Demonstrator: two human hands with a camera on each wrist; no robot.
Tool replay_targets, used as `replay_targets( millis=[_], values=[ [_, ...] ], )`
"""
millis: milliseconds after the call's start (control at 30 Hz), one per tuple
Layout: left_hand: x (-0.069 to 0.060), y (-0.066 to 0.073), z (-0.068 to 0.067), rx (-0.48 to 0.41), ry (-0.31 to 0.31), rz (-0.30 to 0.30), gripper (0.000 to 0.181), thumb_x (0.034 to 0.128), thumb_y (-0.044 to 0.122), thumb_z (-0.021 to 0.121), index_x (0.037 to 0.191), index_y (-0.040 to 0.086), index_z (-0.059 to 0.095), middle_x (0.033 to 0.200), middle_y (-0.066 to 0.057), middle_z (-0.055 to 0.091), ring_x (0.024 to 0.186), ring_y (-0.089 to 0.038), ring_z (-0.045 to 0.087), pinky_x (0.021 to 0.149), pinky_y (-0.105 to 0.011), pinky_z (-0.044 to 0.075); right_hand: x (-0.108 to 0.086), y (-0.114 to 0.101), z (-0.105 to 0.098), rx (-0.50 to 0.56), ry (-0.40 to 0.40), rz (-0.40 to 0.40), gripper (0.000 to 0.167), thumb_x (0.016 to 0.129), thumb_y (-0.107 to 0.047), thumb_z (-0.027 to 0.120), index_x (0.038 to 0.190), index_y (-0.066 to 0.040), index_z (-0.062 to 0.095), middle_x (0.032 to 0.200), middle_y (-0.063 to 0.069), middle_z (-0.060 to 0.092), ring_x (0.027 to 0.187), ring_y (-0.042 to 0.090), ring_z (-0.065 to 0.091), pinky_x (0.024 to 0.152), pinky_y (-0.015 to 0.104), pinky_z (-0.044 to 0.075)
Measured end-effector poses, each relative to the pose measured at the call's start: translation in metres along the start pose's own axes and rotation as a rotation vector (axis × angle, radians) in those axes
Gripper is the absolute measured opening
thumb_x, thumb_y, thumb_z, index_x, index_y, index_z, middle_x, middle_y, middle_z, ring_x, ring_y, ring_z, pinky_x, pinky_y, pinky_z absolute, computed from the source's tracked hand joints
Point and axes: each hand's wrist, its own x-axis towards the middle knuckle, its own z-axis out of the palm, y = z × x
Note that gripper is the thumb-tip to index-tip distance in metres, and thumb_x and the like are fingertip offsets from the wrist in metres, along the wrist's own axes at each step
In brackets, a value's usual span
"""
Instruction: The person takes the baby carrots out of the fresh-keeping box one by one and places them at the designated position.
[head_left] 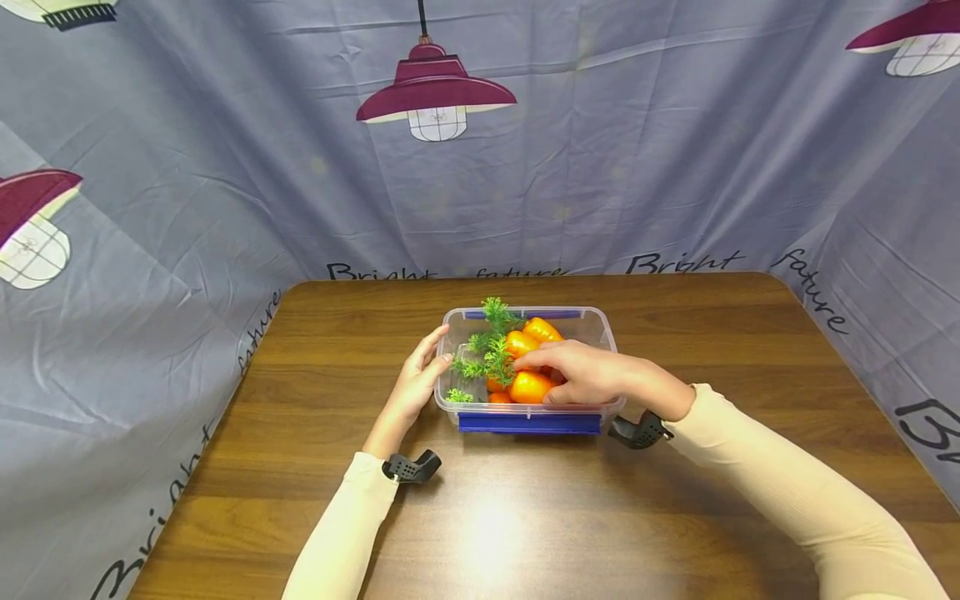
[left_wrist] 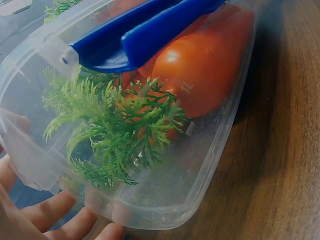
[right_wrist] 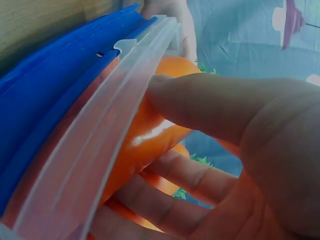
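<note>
A clear plastic container (head_left: 451,412) with blue clip flaps (head_left: 528,423) holds several orange carrots (head_left: 542,330) with feathery green tops (head_left: 495,314). My left hand (head_left: 415,379) rests against its left end, the fingers fairly straight along the outer wall and the thumb at the rim; the left wrist view shows the fingertips (left_wrist: 75,220) touching the plastic. Inside the container, my right hand (head_left: 588,371) grips a carrot (right_wrist: 155,125) near the front wall, thumb on one side and curled fingers on the other. Part of that carrot is hidden by the hand.
The container stands on a brown wooden table (head_left: 337,333), near the middle. A grey-blue curtain (head_left: 300,150) printed with red lamps and lettering hangs behind and at the sides. Each wrist wears a black camera mount (head_left: 412,467).
</note>
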Motion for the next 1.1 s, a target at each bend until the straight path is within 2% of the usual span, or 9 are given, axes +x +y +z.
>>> replay_targets(
  millis=[133, 367, 700, 867, 967, 1033, 1100],
  values=[
    [-0.001, 0.001, 0.000, -0.002, 0.002, -0.003, 0.055, 0.1040, 0.009, 0.049, 0.157, 0.010, 0.037, 0.169, -0.014, 0.027, 0.157, -0.040, 0.019, 0.125, -0.059, 0.025, -0.001, 0.000, 0.003, -0.019, 0.050, -0.020, 0.047, 0.082, -0.010, 0.076, 0.128, -0.009, 0.066, 0.111, 0.002, 0.068, 0.090, 0.016, 0.057, 0.080, 0.027, 0.048],
    [-0.001, 0.000, 0.000, -0.007, -0.004, 0.006, 0.056, 0.1029, 0.007, 0.050, 0.157, 0.008, 0.035, 0.168, -0.017, 0.026, 0.156, -0.041, 0.022, 0.124, -0.059, 0.026, 0.000, -0.001, 0.008, -0.047, 0.089, -0.022, 0.045, 0.083, -0.014, 0.078, 0.127, -0.010, 0.067, 0.113, 0.001, 0.070, 0.096, 0.017, 0.061, 0.088, 0.036, 0.052],
    [0.000, 0.000, 0.000, -0.014, -0.003, 0.008, 0.055, 0.1039, 0.007, 0.048, 0.157, 0.008, 0.036, 0.168, -0.017, 0.027, 0.156, -0.040, 0.021, 0.125, -0.058, 0.026, -0.010, 0.002, 0.007, 0.006, 0.132, 0.035, 0.047, 0.089, -0.012, 0.076, 0.134, -0.006, 0.063, 0.129, 0.010, 0.069, 0.106, 0.022, 0.063, 0.093, 0.041, 0.054],
    [0.000, 0.001, 0.001, -0.008, 0.008, 0.013, 0.055, 0.1034, 0.006, 0.049, 0.157, 0.007, 0.037, 0.167, -0.018, 0.028, 0.156, -0.041, 0.023, 0.124, -0.058, 0.026, -0.012, 0.006, 0.000, 0.120, 0.198, 0.059, 0.049, 0.090, -0.008, 0.074, 0.136, -0.003, 0.058, 0.126, 0.015, 0.069, 0.106, 0.026, 0.065, 0.088, 0.041, 0.057],
    [-0.001, 0.000, 0.001, -0.009, 0.004, 0.015, 0.055, 0.1035, 0.007, 0.049, 0.157, 0.007, 0.036, 0.168, -0.017, 0.027, 0.156, -0.041, 0.021, 0.125, -0.059, 0.025, -0.012, 0.011, -0.005, 0.233, 0.274, 0.075, 0.050, 0.091, -0.004, 0.072, 0.137, 0.002, 0.055, 0.122, 0.020, 0.068, 0.108, 0.033, 0.067, 0.088, 0.041, 0.059],
    [-0.001, 0.000, 0.001, -0.007, 0.000, 0.015, 0.055, 0.1034, 0.007, 0.049, 0.157, 0.007, 0.036, 0.168, -0.018, 0.027, 0.156, -0.042, 0.021, 0.124, -0.059, 0.025, -0.013, 0.016, -0.009, 0.310, 0.324, 0.098, 0.051, 0.092, 0.000, 0.070, 0.139, 0.005, 0.052, 0.122, 0.024, 0.067, 0.108, 0.035, 0.067, 0.089, 0.038, 0.059],
    [-0.001, 0.000, 0.000, -0.006, -0.002, 0.015, 0.055, 0.1032, 0.007, 0.050, 0.157, 0.007, 0.036, 0.168, -0.018, 0.027, 0.156, -0.042, 0.023, 0.124, -0.059, 0.026, -0.015, 0.020, -0.014, 0.408, 0.361, 0.141, 0.053, 0.093, 0.002, 0.068, 0.142, 0.007, 0.048, 0.122, 0.028, 0.065, 0.104, 0.035, 0.068, 0.083, 0.035, 0.061]
  ],
)
